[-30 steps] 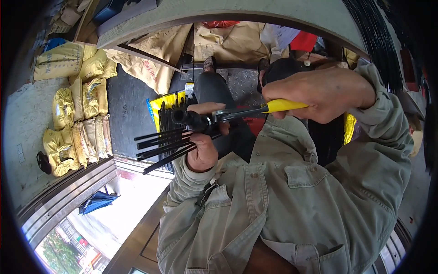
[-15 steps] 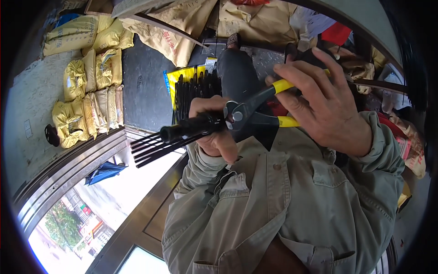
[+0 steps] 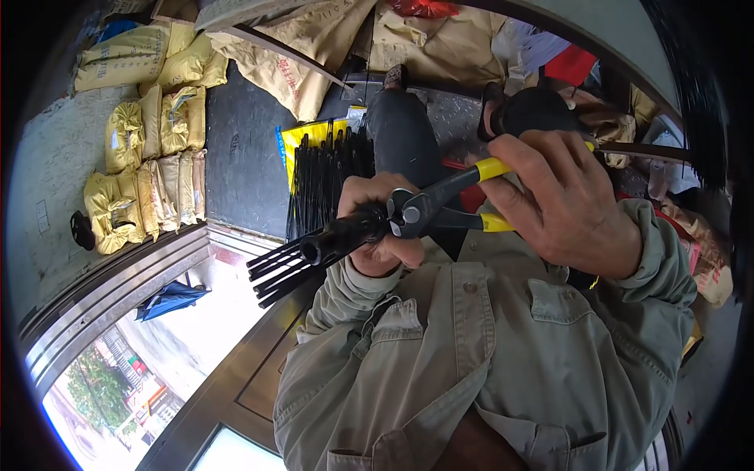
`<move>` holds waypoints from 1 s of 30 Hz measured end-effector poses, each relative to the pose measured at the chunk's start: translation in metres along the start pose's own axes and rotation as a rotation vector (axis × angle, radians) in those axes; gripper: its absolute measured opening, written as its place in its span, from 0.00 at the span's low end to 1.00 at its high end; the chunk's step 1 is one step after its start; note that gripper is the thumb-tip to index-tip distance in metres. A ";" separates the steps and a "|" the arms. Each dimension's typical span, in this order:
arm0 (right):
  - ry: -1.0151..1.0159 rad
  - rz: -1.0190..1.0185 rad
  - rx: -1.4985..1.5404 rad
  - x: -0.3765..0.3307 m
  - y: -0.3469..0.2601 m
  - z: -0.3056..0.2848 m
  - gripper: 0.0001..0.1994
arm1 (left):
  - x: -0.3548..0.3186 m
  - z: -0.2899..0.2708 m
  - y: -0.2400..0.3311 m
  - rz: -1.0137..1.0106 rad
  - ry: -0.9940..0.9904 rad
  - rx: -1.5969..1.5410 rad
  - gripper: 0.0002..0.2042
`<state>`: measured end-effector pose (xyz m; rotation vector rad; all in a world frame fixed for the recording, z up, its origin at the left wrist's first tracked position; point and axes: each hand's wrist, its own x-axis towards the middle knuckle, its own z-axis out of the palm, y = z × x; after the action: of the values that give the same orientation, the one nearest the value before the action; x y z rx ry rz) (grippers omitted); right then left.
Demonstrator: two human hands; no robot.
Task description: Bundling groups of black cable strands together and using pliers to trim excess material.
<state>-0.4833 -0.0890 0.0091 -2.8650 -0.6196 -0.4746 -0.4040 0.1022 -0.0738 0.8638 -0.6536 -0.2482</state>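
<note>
My left hand (image 3: 381, 192) is closed round a black tube with several thin black rods (image 3: 334, 239), which looks like an umbrella frame. The tube's hollow end points to the lower left, and the rods fan out beside it. End-cutting pliers (image 3: 432, 196) with yellow grips are in my right hand (image 3: 554, 200), its fingers bent over the upper handle. The two handles stand apart. The pliers' rounded jaws are against the black piece at my left fingers; what lies between them is too small to make out.
A bundle of similar black rods (image 3: 330, 177) lies on a yellow bag (image 3: 290, 145) beside my leg. Tan sacks (image 3: 118, 208) are stacked at the left. A blue umbrella (image 3: 173, 300) is beyond the doorway. More black strands (image 3: 703, 102) hang at the far right.
My right fingers have curled down from a more spread pose onto the upper handle. The tube and its rods have shifted right and slightly down in view.
</note>
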 end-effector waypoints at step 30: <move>-0.212 -0.093 0.293 0.020 0.034 -0.020 0.11 | 0.022 0.007 0.028 -0.352 0.081 0.248 0.37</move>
<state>-0.4565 -0.1169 0.0309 -2.6320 -0.7876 -0.0804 -0.3925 0.1055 -0.0399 1.2222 -0.4587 -0.4523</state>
